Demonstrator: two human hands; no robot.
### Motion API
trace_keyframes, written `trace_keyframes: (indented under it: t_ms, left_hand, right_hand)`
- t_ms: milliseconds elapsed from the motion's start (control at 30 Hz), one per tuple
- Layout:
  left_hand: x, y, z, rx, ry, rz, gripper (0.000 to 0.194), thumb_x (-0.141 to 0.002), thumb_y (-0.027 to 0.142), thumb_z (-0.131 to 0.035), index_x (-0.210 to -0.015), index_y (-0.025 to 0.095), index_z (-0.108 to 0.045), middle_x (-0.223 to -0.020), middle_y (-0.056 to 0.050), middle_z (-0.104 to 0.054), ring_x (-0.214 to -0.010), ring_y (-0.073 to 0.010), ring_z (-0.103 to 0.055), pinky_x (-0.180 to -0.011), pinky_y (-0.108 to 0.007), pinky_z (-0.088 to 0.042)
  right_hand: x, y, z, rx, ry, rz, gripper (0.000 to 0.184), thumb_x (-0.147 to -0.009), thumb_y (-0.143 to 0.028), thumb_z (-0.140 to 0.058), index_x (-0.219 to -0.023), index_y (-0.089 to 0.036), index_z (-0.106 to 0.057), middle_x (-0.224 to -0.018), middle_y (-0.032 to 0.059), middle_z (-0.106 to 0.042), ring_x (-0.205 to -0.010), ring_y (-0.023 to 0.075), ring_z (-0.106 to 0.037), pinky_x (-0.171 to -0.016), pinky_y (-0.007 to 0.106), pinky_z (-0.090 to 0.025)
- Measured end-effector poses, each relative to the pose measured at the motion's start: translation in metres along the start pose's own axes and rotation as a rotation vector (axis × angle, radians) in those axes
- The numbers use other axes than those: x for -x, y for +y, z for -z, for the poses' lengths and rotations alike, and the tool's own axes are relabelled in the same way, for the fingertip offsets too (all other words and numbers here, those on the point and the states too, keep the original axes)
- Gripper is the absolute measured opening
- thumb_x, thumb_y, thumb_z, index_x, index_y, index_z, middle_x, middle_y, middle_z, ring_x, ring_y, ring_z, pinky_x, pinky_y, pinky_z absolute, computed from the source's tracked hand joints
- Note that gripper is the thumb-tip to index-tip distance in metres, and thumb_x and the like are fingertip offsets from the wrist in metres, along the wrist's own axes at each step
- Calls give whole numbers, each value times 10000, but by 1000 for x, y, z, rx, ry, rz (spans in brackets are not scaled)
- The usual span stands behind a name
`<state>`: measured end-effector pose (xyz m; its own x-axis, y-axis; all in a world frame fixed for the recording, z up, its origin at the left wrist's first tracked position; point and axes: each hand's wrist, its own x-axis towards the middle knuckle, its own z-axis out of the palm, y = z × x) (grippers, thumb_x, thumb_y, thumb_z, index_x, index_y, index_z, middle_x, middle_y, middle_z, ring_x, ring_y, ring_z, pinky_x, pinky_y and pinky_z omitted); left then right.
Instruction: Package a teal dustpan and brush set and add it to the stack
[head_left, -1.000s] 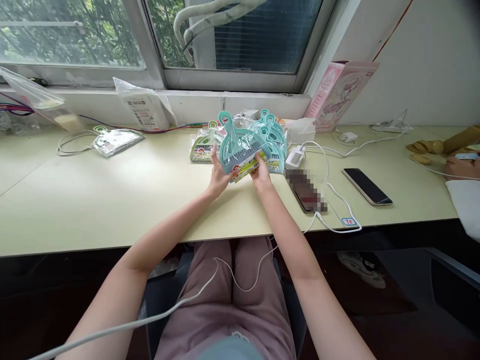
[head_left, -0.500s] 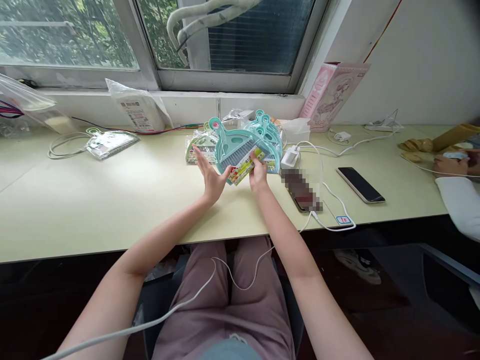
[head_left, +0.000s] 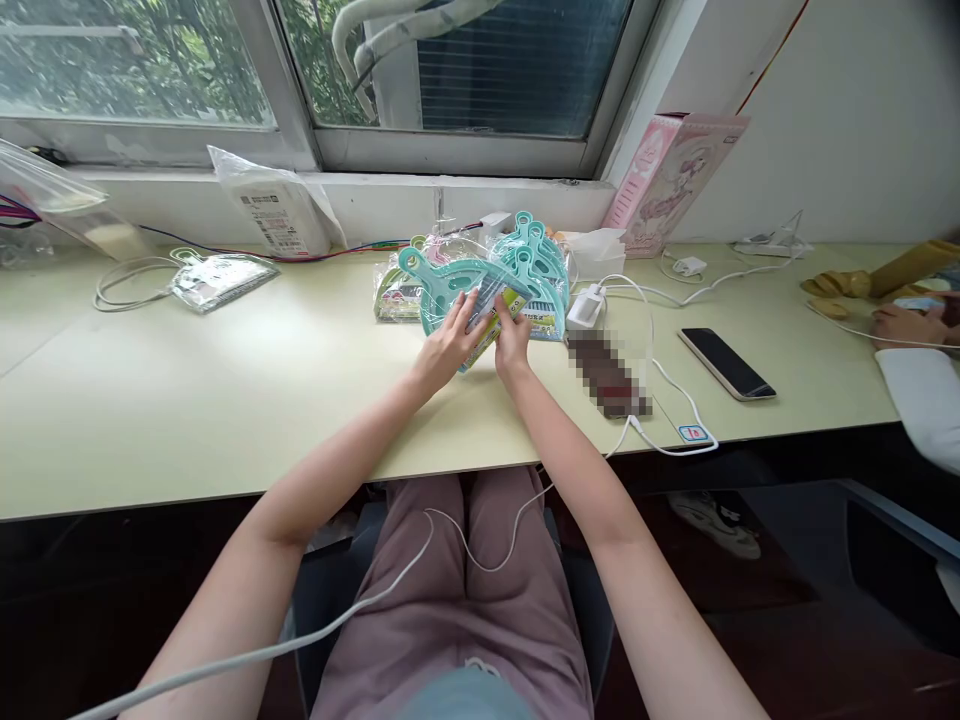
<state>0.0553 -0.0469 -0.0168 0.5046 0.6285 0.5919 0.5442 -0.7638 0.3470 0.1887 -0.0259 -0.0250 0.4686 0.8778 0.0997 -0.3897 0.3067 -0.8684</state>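
A teal mini dustpan-and-brush set (head_left: 448,283) with a yellow-green label lies tilted at the middle of the pale desk (head_left: 225,400). My left hand (head_left: 450,343) lies flat on its lower part, fingers stretched over the brush bristles. My right hand (head_left: 512,335) pinches the label's right end. Behind the set stands a stack of more teal dustpan sets (head_left: 536,262), and a packaged one (head_left: 397,295) lies just left.
A white charger (head_left: 586,306) with cables, a blurred phone (head_left: 607,372) and a black phone (head_left: 725,363) lie to the right. Another person's hand (head_left: 904,323) rests at the far right. A pink box (head_left: 671,185) leans on the wall. Plastic bags (head_left: 217,278) lie at left.
The dustpan set has tipped further left and lower. My left hand let go, opened, and now lies flat on the set; my right hand has kept hold of the label.
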Motion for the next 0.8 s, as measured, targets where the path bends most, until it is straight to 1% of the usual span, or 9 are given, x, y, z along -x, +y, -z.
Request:
trace_keyframes:
  t_ms: [67,100,233,333,500,600,667,733,800]
  left_hand:
    - [0,2,0,-3,-34,-4,436,-973,235,-420,-1389,247,-548,-1596,-132,-347,-1510,-328,-245,-1136,-549,-400]
    - [-1,3,-1,-2,-42,-5,440,-972,243,-426,-1398,240,-538,-1599,-137,-339,-1507,-329,-255,-1144,-543,-395]
    - [-3,6,-6,8,-23,3,443,-978,299,-429,-1399,217,-540,-1574,-143,-380,-1518,-321,-226,-1212,-548,-290]
    - [-4,6,-7,19,-11,40,435,-976,336,-445,-1387,246,-553,-1548,-129,-421,-1524,-316,-210,-1204,-559,-297]
    - [-2,3,-2,46,-40,70,448,-967,320,-456,-1406,282,-535,-1587,-111,-361,-1514,-337,-238,-1150,-550,-388]
    - [-3,-1,-1,112,-45,51,438,-958,302,-465,-1390,300,-538,-1603,-86,-336,-1512,-336,-244,-1133,-554,-396]
    - [-4,-4,-2,134,-35,57,404,-952,301,-483,-1348,285,-561,-1586,-92,-363,-1509,-327,-253,-1153,-555,-364]
    - [-5,-5,-3,105,-31,90,354,-958,314,-480,-1292,263,-585,-1554,-109,-405,-1503,-319,-270,-1170,-541,-345]
    - [-5,-5,-4,42,-42,129,313,-977,325,-440,-1234,246,-600,-1520,-133,-443,-1495,-317,-286,-1157,-522,-370]
  right_hand:
    - [-1,2,1,-1,28,6,308,-705,-457,-754,-845,-193,-679,-961,28,-742,-1016,195,-683,-829,270,-563]
    - [-1,3,2,5,43,3,311,-711,-463,-750,-837,-190,-673,-953,33,-739,-1009,197,-685,-820,272,-566]
    - [-2,5,5,45,88,6,333,-708,-483,-753,-806,-178,-661,-913,47,-732,-1003,203,-683,-813,270,-570]
    - [-4,7,6,63,98,42,339,-703,-482,-759,-818,-176,-666,-892,41,-727,-1012,203,-679,-835,270,-568]
    - [-4,12,6,82,82,46,329,-702,-484,-755,-809,-189,-656,-882,37,-719,-1038,216,-676,-838,290,-580]
    - [-7,16,8,107,85,30,310,-712,-471,-744,-788,-187,-647,-855,34,-711,-1033,216,-679,-831,283,-580]
    - [-11,18,10,118,74,21,304,-722,-466,-735,-797,-184,-649,-839,28,-708,-1022,212,-683,-825,278,-578]
    - [-14,19,11,115,41,4,304,-727,-464,-736,-804,-182,-653,-820,19,-705,-996,208,-687,-808,274,-576]
    - [-15,20,10,97,-13,-46,292,-733,-454,-739,-777,-180,-647,-785,5,-693,-947,195,-688,-777,256,-568]
